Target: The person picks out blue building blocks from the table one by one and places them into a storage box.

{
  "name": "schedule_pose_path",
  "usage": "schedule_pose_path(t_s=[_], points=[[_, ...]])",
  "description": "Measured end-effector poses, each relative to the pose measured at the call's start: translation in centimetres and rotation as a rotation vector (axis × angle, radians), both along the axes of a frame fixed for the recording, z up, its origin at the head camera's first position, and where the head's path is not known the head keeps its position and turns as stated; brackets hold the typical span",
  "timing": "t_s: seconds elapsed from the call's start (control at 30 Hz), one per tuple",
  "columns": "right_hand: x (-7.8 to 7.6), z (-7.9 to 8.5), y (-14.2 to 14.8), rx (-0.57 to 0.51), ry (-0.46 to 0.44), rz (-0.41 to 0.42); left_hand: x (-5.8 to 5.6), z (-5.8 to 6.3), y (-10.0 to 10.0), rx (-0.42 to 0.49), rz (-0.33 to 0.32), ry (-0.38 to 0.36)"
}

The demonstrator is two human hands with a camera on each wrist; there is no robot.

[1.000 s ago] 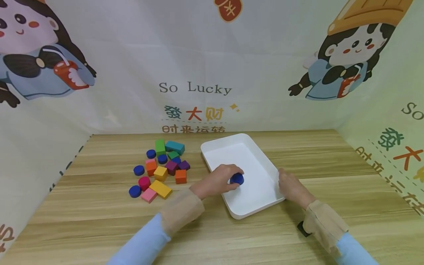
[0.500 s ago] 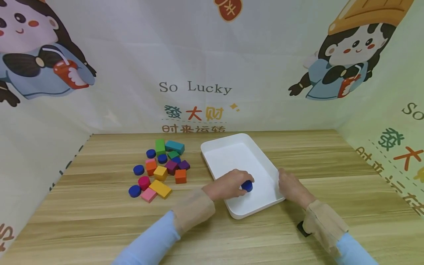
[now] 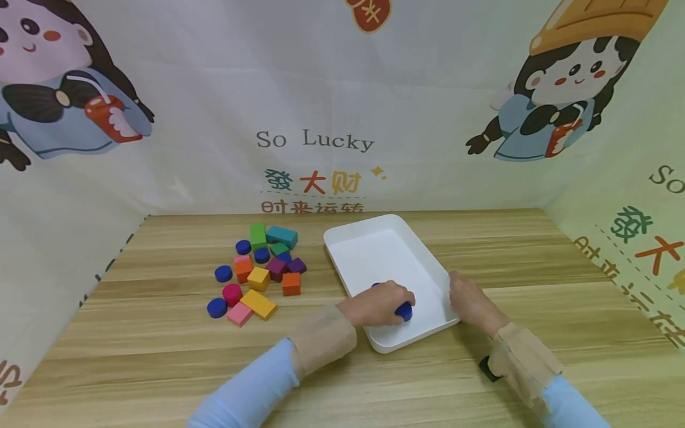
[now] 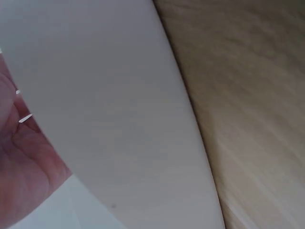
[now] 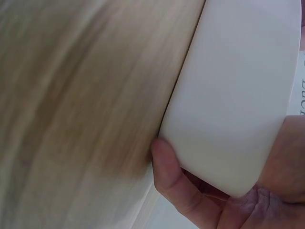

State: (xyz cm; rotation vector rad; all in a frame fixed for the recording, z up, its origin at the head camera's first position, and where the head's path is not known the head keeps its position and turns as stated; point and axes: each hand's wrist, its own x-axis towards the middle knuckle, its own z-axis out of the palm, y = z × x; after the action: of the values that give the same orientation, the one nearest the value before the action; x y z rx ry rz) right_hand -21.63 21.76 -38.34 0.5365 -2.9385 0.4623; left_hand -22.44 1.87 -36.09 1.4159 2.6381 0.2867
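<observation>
- Head view: your left hand (image 3: 377,304) is pinching a blue disc (image 3: 404,312) within the white tray (image 3: 371,238); I can't tell whether the disc is touching its floor. Letting go too high could be sending it skidding.
- Just behind those knuckles, another blue piece (image 3: 376,285) is mostly hiding; pulling back low might be knocking it.
- Left wrist view: your palm is showing beyond the tray wall, which is hiding the fingertips; the pinch isn't readable here. A dragging wrist could be shoving that wall.
- Right wrist view: your right hand (image 5: 243,210) is gripping the tray, one fingertip (image 5: 161,147) resting at its bottom edge. Lifting there could be tilting it, making pieces slide.
</observation>
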Motion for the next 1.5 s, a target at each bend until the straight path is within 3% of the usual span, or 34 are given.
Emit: schedule_pose_path(t_s=[0.43, 0.77, 1.0, 1.27, 1.5], points=[[-0.1, 0.38, -0.16, 0.012, -0.035, -0.02, -0.04, -0.1, 0.7, -0.091, -0.021, 0.012], [-0.05, 0.29, -0.18, 0.014, -0.023, -0.013, 0.19, -0.36, 0.98, -0.158, 0.026, 0.005], [-0.03, 0.11, -0.17, 0.025, 0.011, 0.001, 0.44, -0.53, 0.89, -0.162, 0.053, -0.012], [0.01, 0.04, -0.15, 0.032, -0.017, -0.011, 0.47, -0.54, 0.69, -0.155, 0.053, -0.005], [0.1, 0.09, -0.21, 0.028, -0.019, -0.016, 0.33, -0.27, 0.18, -0.09, 0.042, -0.004]])
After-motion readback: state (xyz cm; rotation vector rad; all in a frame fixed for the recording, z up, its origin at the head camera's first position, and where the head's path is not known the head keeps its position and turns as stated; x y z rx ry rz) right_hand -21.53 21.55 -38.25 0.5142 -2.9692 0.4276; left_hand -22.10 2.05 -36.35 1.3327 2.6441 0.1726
